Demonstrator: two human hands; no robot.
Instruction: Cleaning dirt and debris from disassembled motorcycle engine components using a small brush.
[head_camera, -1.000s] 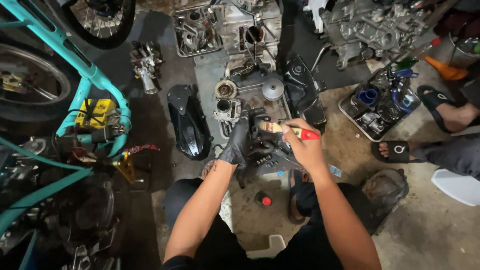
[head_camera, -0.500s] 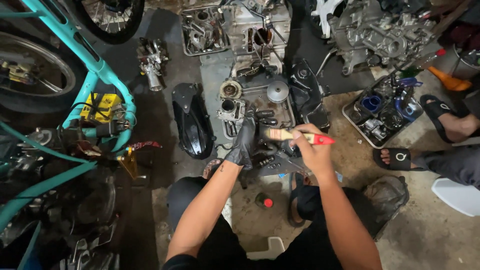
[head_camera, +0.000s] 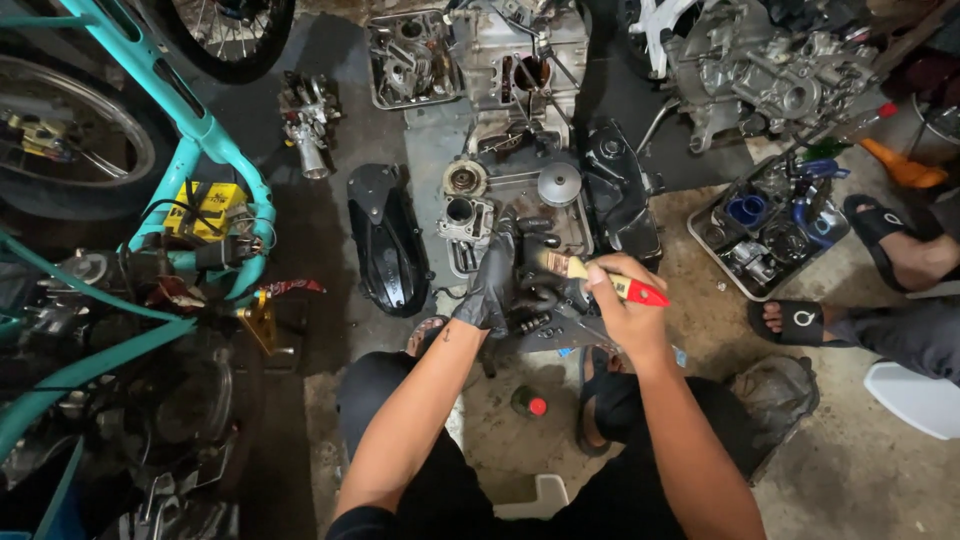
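Around the hands: the left hand (head_camera: 490, 285) and the right hand (head_camera: 625, 305) are hemmed by engine parts (head_camera: 500, 215) in front.
Left side: a black cover (head_camera: 385, 240) lies near; a bare strip of floor (head_camera: 330, 330) runs beside it.
Far left: the turquoise frame (head_camera: 200, 140) blocks.
Right side: open floor (head_camera: 700, 310) reaches until the parts tray (head_camera: 700, 228) and another person's sandalled foot (head_camera: 800, 322).
Near the knees: a red-capped bottle (head_camera: 528, 403) stands in the gap.

Your left hand (head_camera: 492, 280) wears a matt black rubbery glove; your bare right hand (head_camera: 625, 305) holds a paintbrush with a glossy red plastic handle and pale bristles (head_camera: 600, 277). Under them sits a dark, greasy cast-metal engine part (head_camera: 540, 285), dull and rough. The grey concrete floor (head_camera: 850, 470) looks gritty and stained, the black plastic scooter cover (head_camera: 385, 240) faintly glossy.
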